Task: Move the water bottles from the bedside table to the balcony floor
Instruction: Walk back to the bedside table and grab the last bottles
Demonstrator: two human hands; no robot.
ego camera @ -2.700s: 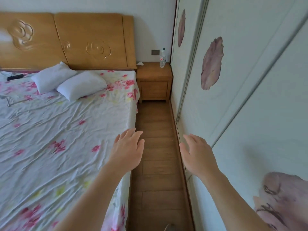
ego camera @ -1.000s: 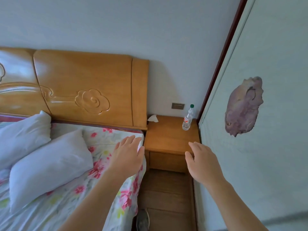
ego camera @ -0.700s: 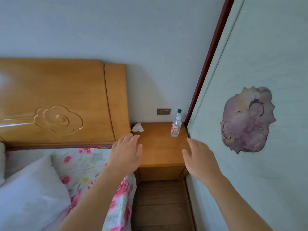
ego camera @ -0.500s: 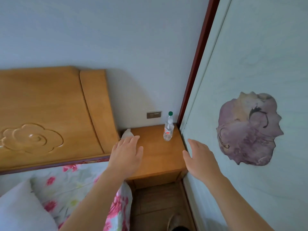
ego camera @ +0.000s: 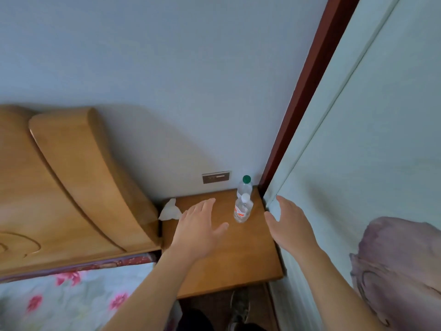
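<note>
Two clear water bottles stand upright on the wooden bedside table point(ego camera: 229, 263), near its back right corner. The nearer bottle point(ego camera: 243, 210) has a white cap and a red-and-white label. Behind it, almost against the wall, stands a bottle with a green cap point(ego camera: 245, 185). My left hand point(ego camera: 199, 231) hovers open over the table's left half, left of the bottles. My right hand point(ego camera: 290, 223) is open at the table's right edge, right of the bottles. Neither hand touches a bottle.
A crumpled white tissue point(ego camera: 169, 210) lies at the table's back left corner. The wooden headboard point(ego camera: 78, 185) and flowered bedsheet point(ego camera: 71, 297) fill the left. A pale wardrobe door point(ego camera: 372, 149) with a dark red frame walls in the right. A wall socket point(ego camera: 216, 177) sits behind the table.
I have walked up the aisle to the bedside table, so it and the bottles now lie right under my hands. Both hands stay open and have reached forward over the tabletop.
</note>
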